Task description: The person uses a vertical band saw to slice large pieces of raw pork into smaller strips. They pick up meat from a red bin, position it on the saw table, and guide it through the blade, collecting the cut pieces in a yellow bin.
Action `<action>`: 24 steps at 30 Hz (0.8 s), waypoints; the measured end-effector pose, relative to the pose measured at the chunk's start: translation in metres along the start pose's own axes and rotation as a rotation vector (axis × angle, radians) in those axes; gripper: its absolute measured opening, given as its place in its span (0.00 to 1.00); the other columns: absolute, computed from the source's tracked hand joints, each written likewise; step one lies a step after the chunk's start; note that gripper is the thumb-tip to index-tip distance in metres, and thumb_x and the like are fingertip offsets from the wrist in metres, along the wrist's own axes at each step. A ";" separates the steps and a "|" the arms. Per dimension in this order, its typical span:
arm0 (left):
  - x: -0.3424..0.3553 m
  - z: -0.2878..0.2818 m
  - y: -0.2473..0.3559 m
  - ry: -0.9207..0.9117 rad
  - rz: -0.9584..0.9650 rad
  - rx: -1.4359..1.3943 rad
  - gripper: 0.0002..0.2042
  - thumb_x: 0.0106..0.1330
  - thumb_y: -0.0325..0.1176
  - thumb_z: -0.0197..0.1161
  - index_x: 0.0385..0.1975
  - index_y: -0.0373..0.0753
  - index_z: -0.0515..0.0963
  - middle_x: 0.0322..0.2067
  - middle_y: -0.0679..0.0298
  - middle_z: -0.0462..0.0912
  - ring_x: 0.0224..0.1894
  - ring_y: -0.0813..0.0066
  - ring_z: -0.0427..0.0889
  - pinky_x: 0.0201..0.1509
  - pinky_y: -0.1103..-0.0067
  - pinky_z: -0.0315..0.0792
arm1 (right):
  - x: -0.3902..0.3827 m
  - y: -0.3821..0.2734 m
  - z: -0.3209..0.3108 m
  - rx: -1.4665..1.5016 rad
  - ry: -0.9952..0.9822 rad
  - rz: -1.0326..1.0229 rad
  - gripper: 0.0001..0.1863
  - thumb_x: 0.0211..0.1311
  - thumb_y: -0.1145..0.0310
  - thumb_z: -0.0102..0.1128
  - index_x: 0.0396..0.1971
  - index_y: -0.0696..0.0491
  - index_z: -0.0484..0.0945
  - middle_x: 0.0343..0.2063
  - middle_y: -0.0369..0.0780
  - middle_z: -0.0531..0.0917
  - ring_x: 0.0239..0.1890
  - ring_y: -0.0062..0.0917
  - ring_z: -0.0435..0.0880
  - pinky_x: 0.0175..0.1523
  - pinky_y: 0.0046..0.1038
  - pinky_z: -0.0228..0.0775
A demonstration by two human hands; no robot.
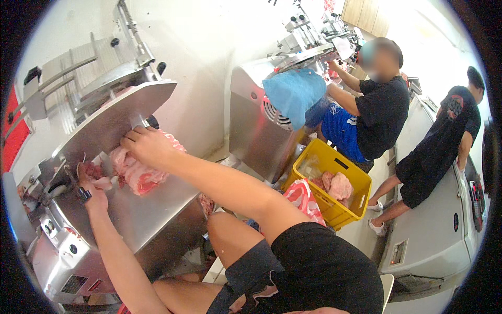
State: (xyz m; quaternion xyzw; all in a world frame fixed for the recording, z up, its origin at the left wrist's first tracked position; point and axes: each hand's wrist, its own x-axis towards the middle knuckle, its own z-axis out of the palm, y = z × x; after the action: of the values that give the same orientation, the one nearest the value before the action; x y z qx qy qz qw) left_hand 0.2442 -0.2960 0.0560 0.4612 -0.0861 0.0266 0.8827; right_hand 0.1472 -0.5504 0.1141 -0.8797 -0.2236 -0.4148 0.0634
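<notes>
At the left stands a metal meat slicer (151, 220), its wide steel plate slanting above the table part. My right hand (146, 146) is closed over the top of a pile of pink and white sliced meat (142, 175), fingers bent. The pile rests on the slicer's steel surface. My left hand (94, 192) is beside the slicer's edge, left of the pile, its fingers curled about a few loose meat slices (93, 171). A black knob (84, 195) on a metal rod shows close by that hand.
A yellow crate (334, 206) with chunks of meat stands on the floor to the right. Beyond it a person (384, 104) works at a second slicer (261, 110) with a blue cloth on it. Another person (444, 136) stands by a white chest freezer (434, 235).
</notes>
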 end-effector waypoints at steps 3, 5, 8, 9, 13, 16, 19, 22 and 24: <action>0.009 -0.011 -0.002 0.028 0.031 -0.014 0.14 0.71 0.46 0.59 0.45 0.42 0.75 0.40 0.69 0.76 0.42 0.76 0.74 0.49 0.76 0.69 | 0.001 0.000 0.010 -0.028 0.053 -0.011 0.11 0.55 0.68 0.56 0.38 0.52 0.79 0.37 0.37 0.82 0.45 0.31 0.81 0.51 0.32 0.74; 0.014 -0.017 -0.004 0.021 0.002 0.008 0.15 0.71 0.46 0.59 0.46 0.41 0.76 0.39 0.68 0.77 0.42 0.75 0.75 0.50 0.76 0.69 | 0.000 -0.001 0.012 -0.005 0.079 -0.006 0.11 0.55 0.68 0.55 0.38 0.52 0.79 0.38 0.37 0.81 0.45 0.31 0.80 0.50 0.33 0.74; 0.018 -0.025 -0.008 -0.034 0.003 0.035 0.16 0.71 0.47 0.59 0.47 0.41 0.76 0.39 0.68 0.76 0.42 0.76 0.75 0.50 0.77 0.69 | 0.000 0.001 0.007 -0.042 0.219 -0.033 0.11 0.54 0.68 0.55 0.38 0.52 0.79 0.37 0.38 0.80 0.45 0.31 0.80 0.49 0.33 0.74; 0.018 -0.025 -0.008 -0.043 0.011 0.040 0.16 0.71 0.47 0.59 0.47 0.42 0.76 0.39 0.68 0.76 0.43 0.76 0.75 0.50 0.77 0.69 | -0.001 0.002 0.003 -0.061 0.240 -0.034 0.11 0.54 0.68 0.55 0.38 0.52 0.79 0.37 0.38 0.80 0.45 0.31 0.79 0.48 0.33 0.74; 0.010 -0.009 -0.001 -0.025 -0.040 0.068 0.18 0.69 0.50 0.61 0.48 0.44 0.76 0.37 0.70 0.74 0.39 0.76 0.74 0.46 0.79 0.68 | -0.011 0.002 -0.017 -0.045 0.329 -0.119 0.15 0.51 0.66 0.58 0.40 0.52 0.78 0.40 0.38 0.79 0.46 0.34 0.78 0.50 0.35 0.73; -0.007 0.021 0.008 0.121 -0.042 0.054 0.17 0.67 0.49 0.63 0.47 0.45 0.75 0.34 0.72 0.72 0.31 0.78 0.70 0.36 0.80 0.67 | -0.023 -0.006 -0.026 -0.009 0.175 -0.198 0.21 0.47 0.61 0.63 0.43 0.52 0.78 0.46 0.39 0.78 0.52 0.37 0.76 0.55 0.39 0.70; -0.032 0.050 0.018 0.111 -0.099 0.066 0.16 0.66 0.47 0.66 0.46 0.47 0.74 0.32 0.74 0.69 0.26 0.82 0.64 0.29 0.82 0.62 | -0.031 -0.012 -0.029 0.051 -0.033 -0.233 0.30 0.45 0.53 0.68 0.49 0.52 0.77 0.52 0.41 0.75 0.58 0.39 0.72 0.61 0.42 0.64; -0.046 0.062 0.020 0.056 -0.105 0.090 0.14 0.65 0.45 0.67 0.44 0.48 0.73 0.30 0.75 0.68 0.27 0.85 0.61 0.29 0.84 0.58 | -0.030 -0.014 -0.027 0.070 -0.111 -0.194 0.37 0.48 0.46 0.67 0.56 0.52 0.74 0.58 0.43 0.73 0.62 0.40 0.69 0.65 0.45 0.60; -0.044 0.060 0.019 0.036 -0.064 0.060 0.13 0.65 0.43 0.67 0.43 0.48 0.73 0.30 0.76 0.67 0.28 0.86 0.61 0.31 0.85 0.58 | -0.029 -0.016 -0.025 0.071 -0.189 -0.148 0.39 0.53 0.42 0.63 0.61 0.51 0.71 0.60 0.44 0.72 0.63 0.41 0.68 0.65 0.47 0.58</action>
State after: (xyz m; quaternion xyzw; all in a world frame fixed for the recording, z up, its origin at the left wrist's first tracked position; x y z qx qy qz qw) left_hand 0.1906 -0.3325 0.0971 0.4893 -0.0545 0.0095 0.8703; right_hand 0.1064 -0.5537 0.1073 -0.8933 -0.3075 -0.3252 0.0423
